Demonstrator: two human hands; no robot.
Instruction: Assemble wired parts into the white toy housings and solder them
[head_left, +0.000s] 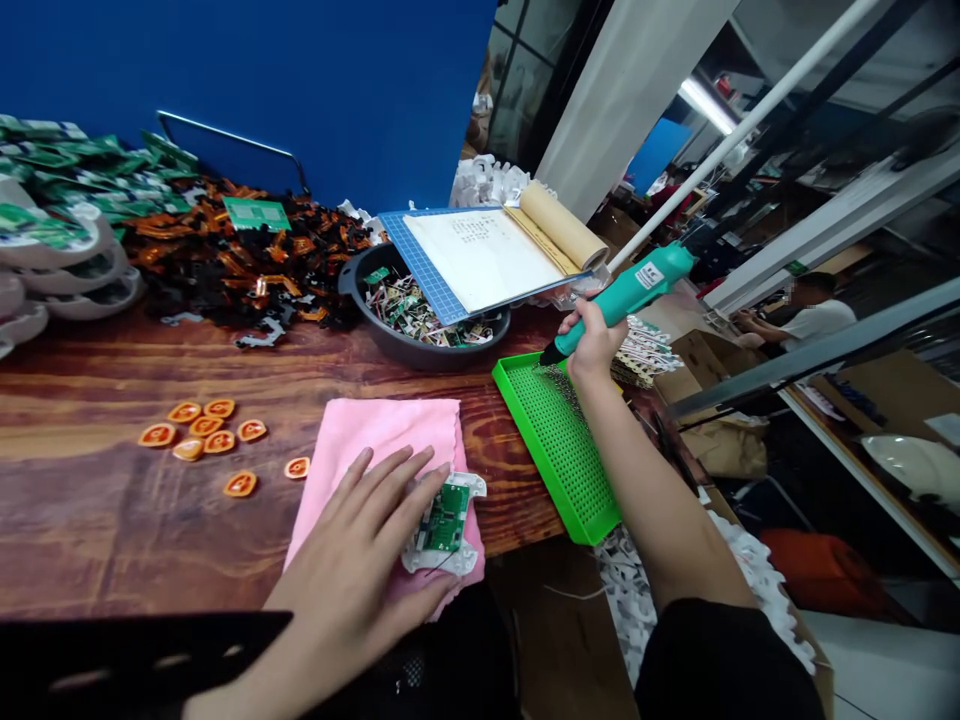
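My right hand [592, 345] is wrapped round a teal electric screwdriver [634, 295]. The tool slants down to the left, its black tip over the far end of a green perforated tray [525, 415] that holds small screws [562, 385]. My left hand [367, 540] lies with fingers stretched out over a folded pink cloth [390, 425], its forefinger and thumb on either side of a white plastic housing [465, 560]. A green circuit board [448, 518] sits in this housing; my hand hides its left part.
Several small orange pieces [206, 427] lie at left on the wooden table [82, 530]. Behind are heaps of orange-black parts [255, 265] and green boards [82, 170], a dark basin [420, 350] of small parts and a clipboard [480, 255]. A person [814, 310] sits far right.
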